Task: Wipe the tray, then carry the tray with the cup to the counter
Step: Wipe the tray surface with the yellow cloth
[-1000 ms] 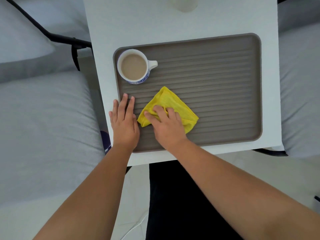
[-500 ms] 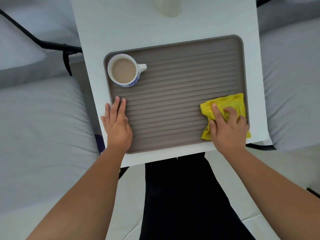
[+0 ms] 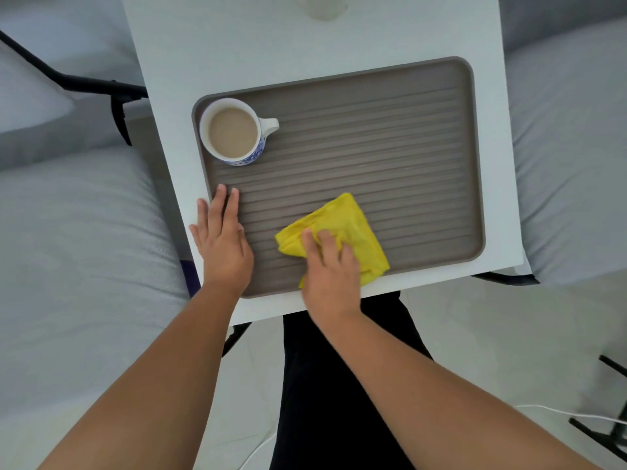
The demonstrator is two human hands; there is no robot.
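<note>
Nearest the person, the right hand [image 3: 330, 266] presses flat on a yellow cloth [image 3: 342, 232], fingers [image 3: 325, 240] spread and slightly curled over its bunched folds; it pins the cloth down and does not pinch it. The cloth lies on the near middle of the tray [image 3: 373, 147], one corner hanging over the near rim. The left hand [image 3: 222, 237] lies open and flat across the tray's near left corner, gripping nothing, fingers reaching onto the ridges, seemingly to steady it.

The cloth looks soft and thin, creased into a rough diamond. The tray is a grey-brown rectangle with rounded corners, a low raised rim and parallel ridges running its long way; its matt finish suggests rubber or silicone. It sits on a smooth white worktop [image 3: 237, 45] and covers most of its width.

At the tray's far left corner stands the cup [image 3: 234, 132], white with a blue pattern, handle pointing right, filled near the brim with milky drink.

The risks are judgements. A wide stroke towards the far left could knock the cup and slop the drink. The ridges may snag the cloth and jerk the tray. If the tray is flexible, lifting it could make it sag and tip the full cup.
</note>
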